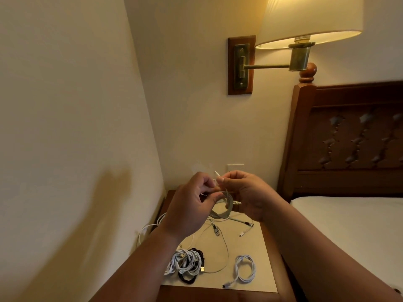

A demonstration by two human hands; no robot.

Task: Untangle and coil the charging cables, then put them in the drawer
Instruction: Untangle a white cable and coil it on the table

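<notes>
Holding a grey-white cable coil in the air above the nightstand, the person keeps both hands close together. The left hand pinches the loops near their top with thumb and curled fingers. The right hand pinches the cable's free end, and its connector tip pokes up between the thumbs.

The likely trouble is the coil springing open if either pinch slackens while that end is wrapped or tucked. A loose white lead hangs over the nightstand's wall-side edge and could slide off if the strands beside it are tugged.

The drawer is not in view, so its contents cannot be told, and no cable appears stored yet. Everything else lies on the nightstand top: a finished white coil near the front, a tangled bundle of white and black cables beside it, and loose USB leads under the hands.
</notes>
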